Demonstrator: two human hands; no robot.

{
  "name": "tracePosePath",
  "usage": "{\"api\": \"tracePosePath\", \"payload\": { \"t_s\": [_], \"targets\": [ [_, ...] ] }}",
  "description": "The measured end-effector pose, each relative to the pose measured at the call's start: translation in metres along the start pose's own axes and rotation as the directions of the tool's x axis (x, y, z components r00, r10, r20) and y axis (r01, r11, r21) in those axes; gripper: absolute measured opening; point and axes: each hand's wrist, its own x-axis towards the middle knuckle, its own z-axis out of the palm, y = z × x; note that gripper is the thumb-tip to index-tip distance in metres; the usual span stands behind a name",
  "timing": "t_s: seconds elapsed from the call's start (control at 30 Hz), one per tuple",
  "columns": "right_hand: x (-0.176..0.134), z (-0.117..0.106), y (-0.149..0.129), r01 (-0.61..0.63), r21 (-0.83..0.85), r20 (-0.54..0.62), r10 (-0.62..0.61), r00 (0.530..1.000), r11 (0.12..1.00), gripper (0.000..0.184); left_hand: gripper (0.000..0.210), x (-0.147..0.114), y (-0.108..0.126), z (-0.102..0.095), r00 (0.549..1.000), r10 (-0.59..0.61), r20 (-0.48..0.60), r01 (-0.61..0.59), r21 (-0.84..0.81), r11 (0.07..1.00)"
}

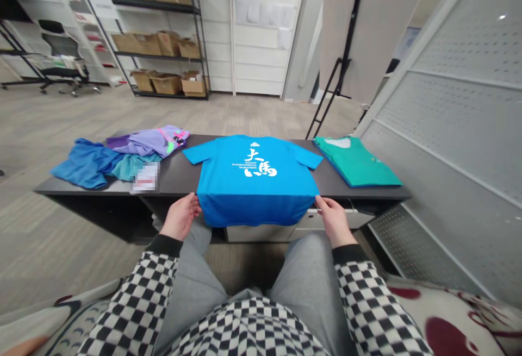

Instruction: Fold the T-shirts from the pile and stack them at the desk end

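Observation:
A bright blue T-shirt [285,174] with white lettering lies spread on the dark table, its sleeves out to both sides. Its lower part hangs over the table's near edge. My left hand [181,216] pinches the shirt's side at the near left, fingers closed on the cloth. On the opposite side, my right hand [331,216] grips the shirt between thumb and fingers at the table's front edge. Both hands stand at about the same height, with the cloth stretched between them.
Crumpled blue [87,163], teal and purple shirts [153,141] lie at the table's left end. A folded green shirt [359,163] rests on the right over something blue. A perforated panel [452,127] borders the right side; an easel [342,68] and a shelf of cardboard boxes [165,43] stand beyond.

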Motion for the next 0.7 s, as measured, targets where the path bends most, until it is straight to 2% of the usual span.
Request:
{"api": "tracePosePath", "payload": {
  "t_s": [0.17, 0.33, 0.53, 0.7],
  "targets": [
    [0.002, 0.004, 0.005, 0.019, 0.098, 0.024, -0.021, 0.999, 0.995, 0.064, 0.044, -0.014, -0.001, 0.007, 0.987, 0.046, 0.151, -0.046, -0.002, 0.999],
    [0.010, 0.003, 0.013, -0.005, 0.107, 0.064, -0.002, 0.998, 0.994, 0.060, 0.043, -0.015, -0.009, 0.010, 0.980, 0.091, 0.176, -0.100, 0.040, 0.994],
    [0.007, 0.003, 0.012, 0.023, 0.102, 0.086, -0.032, 0.996, 0.995, 0.061, 0.055, -0.006, -0.021, 0.016, 0.979, 0.192, 0.071, -0.198, 0.087, 0.976],
    [0.004, 0.006, 0.007, 0.014, 0.100, 0.097, -0.024, 0.995, 0.995, 0.059, 0.041, -0.001, -0.027, 0.027, 0.962, 0.270, -0.048, -0.259, 0.166, 0.951]
  ]
}}
